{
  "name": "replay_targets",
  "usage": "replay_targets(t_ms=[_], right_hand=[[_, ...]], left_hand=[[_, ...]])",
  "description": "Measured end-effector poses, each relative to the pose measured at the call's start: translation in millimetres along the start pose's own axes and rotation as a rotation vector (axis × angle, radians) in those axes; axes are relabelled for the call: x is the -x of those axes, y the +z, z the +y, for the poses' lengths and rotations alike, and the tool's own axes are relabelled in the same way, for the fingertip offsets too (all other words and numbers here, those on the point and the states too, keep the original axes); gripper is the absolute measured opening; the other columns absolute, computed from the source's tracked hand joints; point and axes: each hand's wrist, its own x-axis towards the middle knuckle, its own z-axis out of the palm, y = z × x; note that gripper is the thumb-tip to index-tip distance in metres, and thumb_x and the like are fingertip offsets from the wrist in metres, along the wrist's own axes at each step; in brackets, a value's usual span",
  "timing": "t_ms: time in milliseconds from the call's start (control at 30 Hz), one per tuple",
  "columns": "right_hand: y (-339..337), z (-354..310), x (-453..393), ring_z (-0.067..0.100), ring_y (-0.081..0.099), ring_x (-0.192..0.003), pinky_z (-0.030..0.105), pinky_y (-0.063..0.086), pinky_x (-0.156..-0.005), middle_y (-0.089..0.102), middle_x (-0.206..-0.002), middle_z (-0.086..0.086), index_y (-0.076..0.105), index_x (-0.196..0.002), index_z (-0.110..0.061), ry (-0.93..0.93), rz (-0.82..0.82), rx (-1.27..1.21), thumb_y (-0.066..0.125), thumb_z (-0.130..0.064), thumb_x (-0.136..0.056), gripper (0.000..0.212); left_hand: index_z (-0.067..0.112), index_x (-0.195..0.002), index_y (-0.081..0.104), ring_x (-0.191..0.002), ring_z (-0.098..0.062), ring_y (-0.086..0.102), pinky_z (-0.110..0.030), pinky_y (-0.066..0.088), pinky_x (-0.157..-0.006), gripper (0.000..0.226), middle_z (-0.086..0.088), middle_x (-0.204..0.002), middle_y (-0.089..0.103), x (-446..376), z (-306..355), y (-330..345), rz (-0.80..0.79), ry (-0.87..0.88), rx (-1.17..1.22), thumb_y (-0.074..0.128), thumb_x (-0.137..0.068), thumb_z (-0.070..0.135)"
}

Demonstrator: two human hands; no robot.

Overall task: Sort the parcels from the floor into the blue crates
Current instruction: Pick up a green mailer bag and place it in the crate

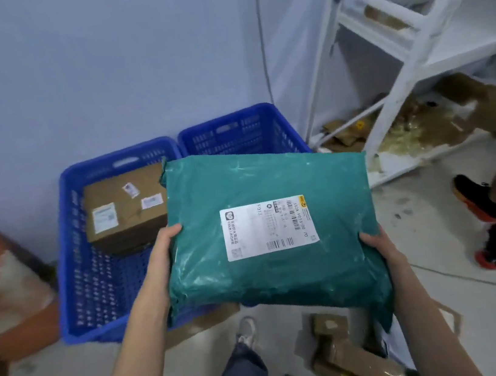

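I hold a large teal plastic parcel (pixel 271 229) with a white shipping label in the air, above the near edges of two blue crates. My left hand (pixel 166 240) grips its left edge and my right hand (pixel 379 246) grips its right edge, fingers tucked underneath. The left blue crate (pixel 70 244) contains a brown cardboard box (pixel 125 211) at its far end. The right blue crate (pixel 232 132) stands against the wall, its inside mostly hidden behind the parcel. Brown taped parcels (pixel 353 358) lie on the floor by my feet.
A white metal shelf rack (pixel 400 77) with scattered cardboard stands at the right. Another person's legs in black and orange shoes (pixel 478 200) are at the far right. An orange-brown box (pixel 2 286) sits left of the crates. The wall is close behind them.
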Motion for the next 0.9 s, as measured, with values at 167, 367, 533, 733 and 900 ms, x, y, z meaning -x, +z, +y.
replay_targets(t_ms=[167, 367, 533, 733, 900], right_hand=[[77, 20, -17, 0.040, 0.059, -0.112, 0.059, 0.043, -0.099, 0.063, -0.125, 0.014, 0.056, -0.127, -0.025, 0.058, -0.167, 0.030, 0.064, -0.018, -0.068, 0.059], [158, 50, -41, 0.041, 0.055, -0.117, 0.064, 0.040, -0.100, 0.060, -0.128, 0.015, 0.052, -0.128, -0.024, 0.093, -0.262, 0.164, 0.072, -0.029, -0.054, 0.077], [225, 93, -66, 0.032, 0.060, -0.114, 0.048, 0.050, -0.091, 0.062, -0.127, 0.007, 0.046, -0.132, -0.031, 0.186, -0.339, 0.211, 0.064, -0.021, -0.072, 0.064], [310, 134, -109, 0.027, 0.064, -0.110, 0.046, 0.051, -0.092, 0.063, -0.126, 0.005, 0.042, -0.136, -0.031, 0.235, -0.323, 0.307, 0.078, -0.029, -0.059, 0.085], [354, 147, -150, 0.025, 0.067, -0.106, 0.044, 0.055, -0.086, 0.062, -0.126, 0.002, 0.035, -0.141, -0.033, 0.286, -0.281, 0.398, 0.080, -0.028, -0.063, 0.091]], left_hand=[[0.021, -0.065, 0.079, -0.060, -0.015, 0.071, -0.023, 0.057, -0.056, 0.051, -0.001, -0.072, 0.075, 16, 24, -69, 0.171, 0.133, 0.167, 0.037, -0.092, 0.033], [0.017, -0.073, 0.078, -0.059, -0.015, 0.071, -0.022, 0.057, -0.056, 0.040, -0.003, -0.071, 0.075, 11, 56, -146, 0.236, 0.163, 0.213, 0.045, -0.090, 0.032], [0.015, -0.103, 0.061, -0.051, -0.006, 0.068, -0.017, 0.054, -0.047, 0.018, 0.007, -0.060, 0.072, -12, 93, -212, 0.289, 0.178, 0.015, 0.060, -0.085, 0.017], [0.021, -0.111, 0.057, -0.076, -0.021, 0.070, -0.034, 0.055, -0.070, 0.026, -0.005, -0.093, 0.072, -60, 141, -296, 0.299, 0.077, -0.016, 0.064, -0.086, 0.018], [0.019, -0.123, 0.056, -0.096, -0.026, 0.066, -0.040, 0.051, -0.090, 0.042, -0.009, -0.111, 0.069, -115, 167, -337, 0.228, -0.006, -0.097, 0.068, -0.083, 0.025]])
